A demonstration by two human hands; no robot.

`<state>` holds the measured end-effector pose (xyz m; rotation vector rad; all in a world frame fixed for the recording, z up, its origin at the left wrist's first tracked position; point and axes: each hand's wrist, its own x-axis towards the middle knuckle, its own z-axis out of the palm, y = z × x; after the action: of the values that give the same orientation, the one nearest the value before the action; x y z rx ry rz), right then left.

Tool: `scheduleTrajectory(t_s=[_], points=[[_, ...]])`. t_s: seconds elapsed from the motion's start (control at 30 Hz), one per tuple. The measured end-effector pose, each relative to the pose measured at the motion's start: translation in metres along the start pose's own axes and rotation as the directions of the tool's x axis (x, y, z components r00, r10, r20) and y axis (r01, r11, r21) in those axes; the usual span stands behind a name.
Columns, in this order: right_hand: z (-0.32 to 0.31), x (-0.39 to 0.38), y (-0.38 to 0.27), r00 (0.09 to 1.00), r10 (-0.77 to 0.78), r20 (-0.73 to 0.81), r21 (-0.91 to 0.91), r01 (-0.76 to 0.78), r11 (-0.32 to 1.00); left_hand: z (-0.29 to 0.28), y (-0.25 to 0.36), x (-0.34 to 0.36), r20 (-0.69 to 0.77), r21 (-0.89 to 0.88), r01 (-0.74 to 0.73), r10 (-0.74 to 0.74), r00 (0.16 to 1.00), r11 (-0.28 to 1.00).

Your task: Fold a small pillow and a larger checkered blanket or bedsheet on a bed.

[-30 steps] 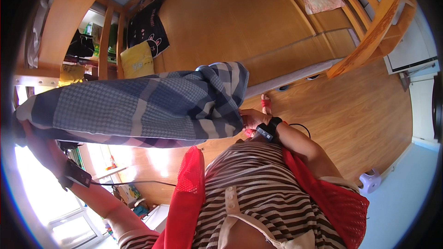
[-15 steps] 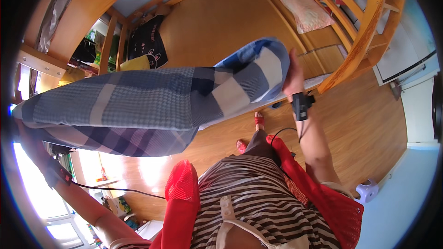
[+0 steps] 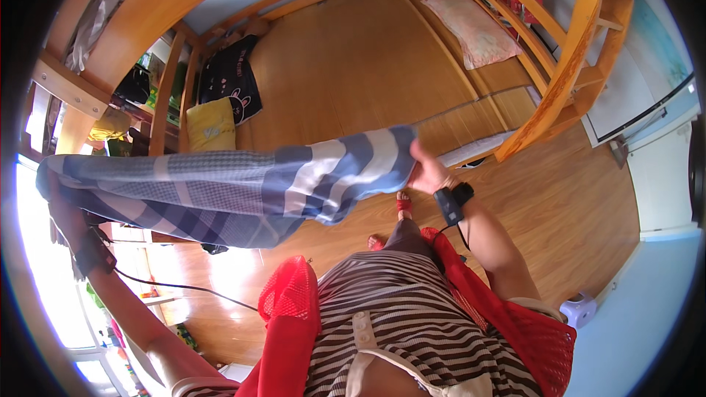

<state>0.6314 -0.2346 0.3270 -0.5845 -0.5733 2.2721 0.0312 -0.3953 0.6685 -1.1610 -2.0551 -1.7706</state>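
A blue, grey and white plaid sheet (image 3: pixel 220 187) hangs stretched sideways between my hands, in loose lengthwise folds. My right hand (image 3: pixel 426 167) is closed on its right end, the fingers mostly behind the cloth. At the far left my left hand (image 3: pixel 60 195) grips the other end; the cloth and the bright window glare hide most of its fingers. The sheet is held in the air before the near edge of a wooden bed, its lower folds sagging in the middle.
The bunk bed's brown mat (image 3: pixel 346 51) bears a pale pillow (image 3: pixel 474 29), a yellow cushion (image 3: pixel 211 129) and a black cloth (image 3: pixel 235 81) with a rabbit print. Wooden steps (image 3: pixel 588 81) stand at the right. A small purple stool (image 3: pixel 579 310) sits on the wood floor.
My right hand has moved left and down with its end of the sheet. The raised fold there has dropped and the sheet hangs narrower. My left hand has shifted slightly right.
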Motion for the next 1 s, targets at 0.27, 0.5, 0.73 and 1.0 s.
scheduleTrajectory(t_s=[0.27, 0.5, 0.73, 1.0], points=[[0.054, 0.022, -0.106, 0.957, -0.290, -0.007, -0.076, 0.288, 0.954, -0.030, -0.060, 0.025, 0.015, -0.043, 0.300, -0.300, 0.954, 0.953], [0.179, -0.011, -0.204, 0.748, -0.616, 0.249, -0.490, 0.645, 0.586, -0.056, -0.063, 0.020, 0.166, -0.408, 0.328, -0.285, 0.944, 0.852], [0.201, -0.044, -0.317, 0.770, -0.594, 0.232, -0.722, 0.546, 0.425, -0.017, -0.091, 0.036, 0.289, -0.427, 0.430, -0.331, 0.898, 0.795], [0.274, -0.063, -0.309, 0.552, -0.752, 0.360, -0.793, 0.606, 0.065, -0.019, -0.066, 0.049, 0.230, -0.455, 0.402, -0.332, 0.915, 0.795]])
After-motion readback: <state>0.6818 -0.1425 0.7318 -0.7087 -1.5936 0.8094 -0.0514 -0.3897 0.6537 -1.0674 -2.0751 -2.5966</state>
